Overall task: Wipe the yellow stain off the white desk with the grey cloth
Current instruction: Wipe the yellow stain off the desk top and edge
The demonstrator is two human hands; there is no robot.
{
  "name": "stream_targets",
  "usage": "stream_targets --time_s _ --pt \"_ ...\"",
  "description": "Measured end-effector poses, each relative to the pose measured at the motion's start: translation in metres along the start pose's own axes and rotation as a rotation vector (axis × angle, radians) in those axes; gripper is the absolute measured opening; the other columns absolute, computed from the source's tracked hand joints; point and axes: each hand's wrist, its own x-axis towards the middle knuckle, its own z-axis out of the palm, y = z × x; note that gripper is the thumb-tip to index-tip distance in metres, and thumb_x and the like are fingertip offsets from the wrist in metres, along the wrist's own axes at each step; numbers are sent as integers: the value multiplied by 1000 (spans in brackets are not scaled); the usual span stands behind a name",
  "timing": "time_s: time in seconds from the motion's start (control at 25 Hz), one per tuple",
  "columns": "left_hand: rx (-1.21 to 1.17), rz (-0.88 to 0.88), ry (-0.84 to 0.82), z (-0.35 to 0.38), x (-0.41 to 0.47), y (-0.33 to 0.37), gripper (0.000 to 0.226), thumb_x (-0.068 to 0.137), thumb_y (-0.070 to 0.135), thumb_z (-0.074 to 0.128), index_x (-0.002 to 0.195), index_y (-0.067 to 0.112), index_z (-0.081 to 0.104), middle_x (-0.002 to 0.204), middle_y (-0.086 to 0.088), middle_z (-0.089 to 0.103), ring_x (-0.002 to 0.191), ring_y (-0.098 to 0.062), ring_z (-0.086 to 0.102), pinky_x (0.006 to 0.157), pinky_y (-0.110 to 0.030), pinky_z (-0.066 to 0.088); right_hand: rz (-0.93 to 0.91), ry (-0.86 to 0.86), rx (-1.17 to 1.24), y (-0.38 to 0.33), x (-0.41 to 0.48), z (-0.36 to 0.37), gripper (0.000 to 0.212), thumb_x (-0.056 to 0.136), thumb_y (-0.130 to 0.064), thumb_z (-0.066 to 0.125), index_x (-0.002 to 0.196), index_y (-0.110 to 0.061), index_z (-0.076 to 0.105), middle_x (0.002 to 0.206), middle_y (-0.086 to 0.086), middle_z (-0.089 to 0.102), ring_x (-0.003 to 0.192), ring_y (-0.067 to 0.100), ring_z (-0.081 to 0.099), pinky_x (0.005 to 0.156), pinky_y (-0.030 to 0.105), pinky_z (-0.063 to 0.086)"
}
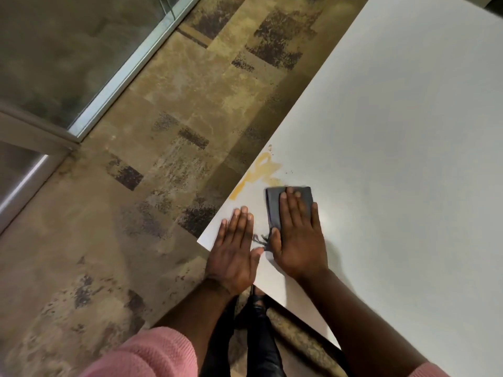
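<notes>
Streaking yellow stain [262, 170] beside folded grey cloth [275, 205]

I found nothing to read from my end: no words, labels, brand marks, numbers or signs showed anywhere. The desk [394, 131] was bare of print, and the cloth [275, 205] on it near the corner carried no tag or lettering that I could make out.

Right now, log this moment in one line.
right hand flat on grey cloth | left hand flat on white desk | yellow stain unwiped
</notes>
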Motion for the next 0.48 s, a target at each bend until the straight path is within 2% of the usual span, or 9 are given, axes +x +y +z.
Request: stream_targets --time_s 0.12,0.32,0.48 --pt "-19 18 17 2 -1 -1 74 104 48 28 161 3 10 171 -15 7 159 -30 3 127 -51 14 -80 -17 6 15 -11 -5 71 100 -38 38 164 -8 24 172 10 17 161 24 10 126 56 17" --pt "-18 23 49 9 -1 -6 73 105 48 25 161 3 10 170 -17 8 159 -31 3 128 -50 9 55 42 -16 -8 63 -1 70 105 -40 29 165 -7 16 173 13 13 161 29 7 129 53 11" --pt "-14 67 37 7 -6 -9 76 105 50 25 160 0 10 169 -19 3 158 -34 7 128 -49 6 -113 -17 -19 -28 30 8 70 103 -38 36 164 -7 21 172 12 16 161 26 9 128 55 15"
